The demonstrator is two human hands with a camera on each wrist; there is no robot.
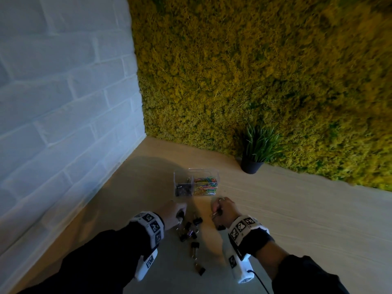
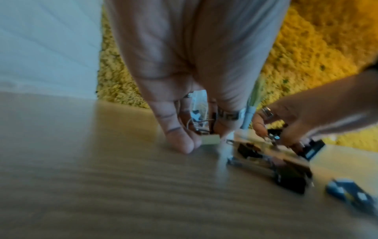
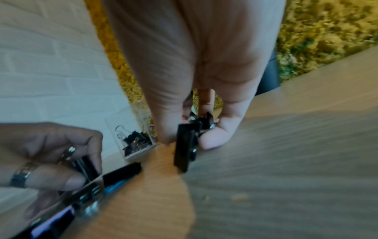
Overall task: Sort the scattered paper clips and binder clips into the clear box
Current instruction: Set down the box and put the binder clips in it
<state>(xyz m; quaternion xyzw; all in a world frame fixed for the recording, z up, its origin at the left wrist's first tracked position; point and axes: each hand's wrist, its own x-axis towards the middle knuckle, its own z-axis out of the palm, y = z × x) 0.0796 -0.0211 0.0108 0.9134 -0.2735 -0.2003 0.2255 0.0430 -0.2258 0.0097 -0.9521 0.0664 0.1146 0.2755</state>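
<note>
Now, step: both hands are gathering black binder clips off the table (image 1: 275, 209); the paper clips already fill their side of the box.
Left hand (image 1: 172, 213): fingers curled down at the near-left edge of the pile, pinching a clip; the left wrist view is too blurred to show how many.
Right hand (image 1: 222, 210): fingers and thumb closed round a small bunch of clips (image 3: 187, 145), one hanging below the fingertips.
Loose clips (image 1: 191, 232): scattered between and behind the wrists, the nearest one (image 1: 200, 271) well back toward the person.
Box (image 1: 196, 182): just beyond the hands, dark clips in its left half, coloured paper clips (image 1: 205, 185) in the right.
Next: probably carry both handfuls forward and drop them in the left half, keeping clear of the divider.
</note>
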